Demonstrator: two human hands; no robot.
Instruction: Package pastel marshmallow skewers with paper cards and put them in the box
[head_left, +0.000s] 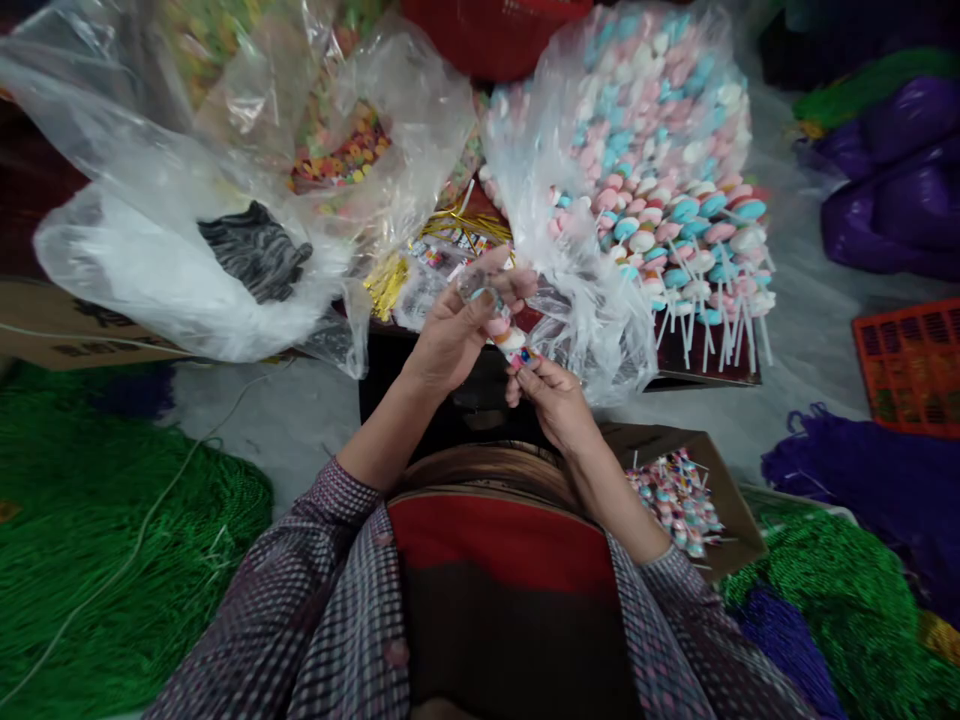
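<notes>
A marshmallow lollipop (497, 325) in pink, white and blue, seemingly in a clear wrapper, is between my two hands. My left hand (459, 318) is curled around its upper part, thumb on top and fingers behind. At its lower end, my right hand (553, 395) pinches a small colourful printed piece of wrapper (518, 359). Just beyond my left hand lie gold twist ties (388, 287) and clear printed wrappers (427, 275). To the right, a plastic bag (637, 110) spills many marshmallow lollipops (697, 235) with white sticks pointing toward me.
Clear bags of colourful ring candies (349, 150) and a white bag with dark grey plastic (259, 250) cover the left side. A cardboard box (739, 510) by my right arm holds wrapped lollipops. Green strands (97, 530), purple strands (870, 500) and an orange crate (911, 365) lie around.
</notes>
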